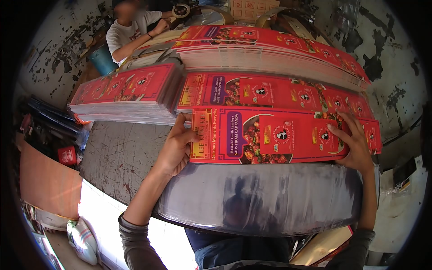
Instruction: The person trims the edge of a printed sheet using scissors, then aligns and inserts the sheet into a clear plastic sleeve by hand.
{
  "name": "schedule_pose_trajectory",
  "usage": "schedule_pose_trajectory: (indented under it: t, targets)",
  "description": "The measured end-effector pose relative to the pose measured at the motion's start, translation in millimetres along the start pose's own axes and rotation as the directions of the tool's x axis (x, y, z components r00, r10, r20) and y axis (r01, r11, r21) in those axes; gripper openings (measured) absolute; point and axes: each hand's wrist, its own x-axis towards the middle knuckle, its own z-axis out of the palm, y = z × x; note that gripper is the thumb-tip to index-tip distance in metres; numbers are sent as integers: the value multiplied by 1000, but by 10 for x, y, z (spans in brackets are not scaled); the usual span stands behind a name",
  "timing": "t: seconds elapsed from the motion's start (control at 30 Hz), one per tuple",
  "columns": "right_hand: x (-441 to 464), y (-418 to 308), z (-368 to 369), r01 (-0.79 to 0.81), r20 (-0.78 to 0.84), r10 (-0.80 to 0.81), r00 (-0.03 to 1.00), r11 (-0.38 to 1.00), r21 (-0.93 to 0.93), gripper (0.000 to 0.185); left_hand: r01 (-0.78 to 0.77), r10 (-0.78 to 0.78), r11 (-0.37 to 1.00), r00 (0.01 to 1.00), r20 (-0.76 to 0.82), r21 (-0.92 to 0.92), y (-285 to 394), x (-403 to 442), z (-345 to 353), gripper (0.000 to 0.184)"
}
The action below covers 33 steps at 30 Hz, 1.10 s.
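Observation:
A long red printed sheet (pixel 270 135) with food pictures and panda logos lies level in front of me. My left hand (pixel 177 146) pinches its left end, thumb on top. My right hand (pixel 355 141) grips it near the right end, fingers spread over the print and the palm at the lower edge. Just below the sheet, nearest my body, sits a stack of clear, shiny plastic sleeves (pixel 261 198). Directly behind the held sheet is a pile of similar red sheets (pixel 279 92), partly covered by it.
A taller stack of red sheets (pixel 270 58) stands at the back. Another stack (pixel 126 90), apparently in plastic, is on the left of the scratched dark table (pixel 117 157). Across the table a person (pixel 135 33) handles a tape roll (pixel 181 11). A blue bucket (pixel 102 60) stands beside them.

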Motion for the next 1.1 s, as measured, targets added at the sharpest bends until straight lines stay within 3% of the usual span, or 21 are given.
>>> schedule_pose_trajectory:
  t: [0.1, 0.5, 0.77, 1.1]
  targets:
    - [-10, 17, 21, 7, -13, -7, 1000, 1000, 3, 79, -23, 20, 999, 997, 71, 40, -17, 16, -60, 31]
    - [-67, -7, 44, -53, -65, 47, 997, 995, -88, 84, -103, 118, 989, 983, 138, -109, 24, -34, 15, 33]
    - [-82, 1, 93, -92, -114, 81, 990, 992, -89, 89, -186, 242, 959, 931, 275, -213, -12, -10, -27, 36]
    - [-75, 13, 91, -80, -107, 69, 992, 992, -102, 88, -218, 266, 954, 931, 249, -205, -31, 9, -21, 32]
